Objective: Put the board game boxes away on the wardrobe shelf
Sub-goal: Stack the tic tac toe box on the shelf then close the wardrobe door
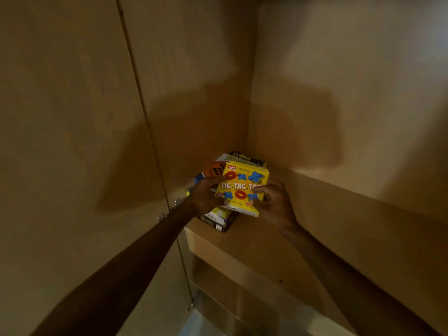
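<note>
A yellow Tic Tac Toe box (pixel 242 183) with red rings and blue crosses lies on top of a stack of board game boxes (pixel 219 220) in the left back corner of the wardrobe shelf (pixel 278 253). My left hand (pixel 206 195) grips the yellow box at its left edge, thumb on the top face. My right hand (pixel 274 202) grips its right near corner, fingers curled over the lid. A Ludo box (pixel 244 157) shows behind it in the stack. The lower boxes are mostly hidden.
The open wardrobe door (pixel 72 141) stands at the left, its hinges (pixel 167 214) just left of the stack. The wardrobe's back wall (pixel 339 93) rises behind the shelf. The shelf runs on to the right of the stack. A lower compartment (pixel 218 287) lies below.
</note>
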